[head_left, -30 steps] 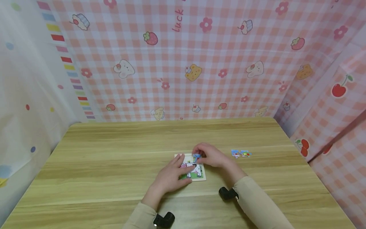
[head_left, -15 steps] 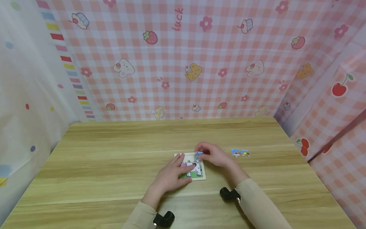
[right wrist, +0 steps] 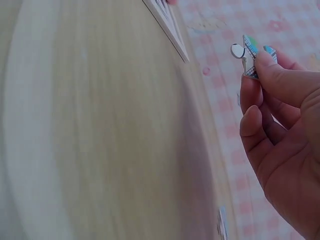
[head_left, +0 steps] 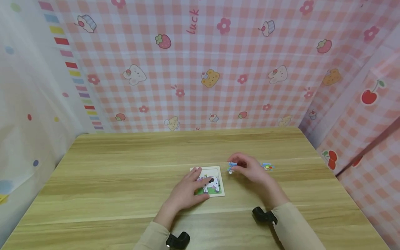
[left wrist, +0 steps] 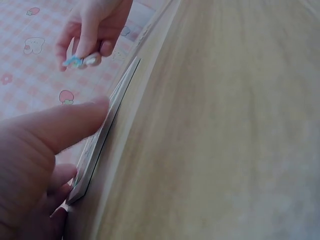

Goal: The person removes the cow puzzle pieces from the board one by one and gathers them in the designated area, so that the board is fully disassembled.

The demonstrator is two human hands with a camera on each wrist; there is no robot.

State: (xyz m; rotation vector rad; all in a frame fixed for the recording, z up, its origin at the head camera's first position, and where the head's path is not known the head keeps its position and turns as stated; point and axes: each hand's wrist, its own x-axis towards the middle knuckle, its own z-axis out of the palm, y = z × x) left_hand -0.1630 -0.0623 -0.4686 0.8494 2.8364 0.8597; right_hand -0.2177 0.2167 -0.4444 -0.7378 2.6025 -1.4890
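My left hand (head_left: 185,189) lies over the left side of a small wooden puzzle board (head_left: 211,171), fingers spread. The index finger reaches across a cow picture (head_left: 214,184), and the thumb lies at the near edge. The upper part of the board shows bare pale wood. Right of the board, my right hand (head_left: 250,169) pinches a blue jigsaw piece (head_left: 231,166) between thumb and fingers. In the right wrist view this jigsaw piece (right wrist: 251,59) shows a white rounded knob and a blue-green patch. The left wrist view shows my left thumb (left wrist: 75,122) at the board's edge.
A loose jigsaw piece (head_left: 268,166) with blue, green and red lies on the wooden table (head_left: 125,194) beyond my right hand, which hides the piece beside it. A checked pink curtain (head_left: 187,97) hangs behind the table. Black wrist cameras sit on both sleeves.
My right hand has lifted the blue jigsaw piece off the board's upper right corner and carried it rightward, baring that corner. It now covers one loose piece. My left hand has stayed put.
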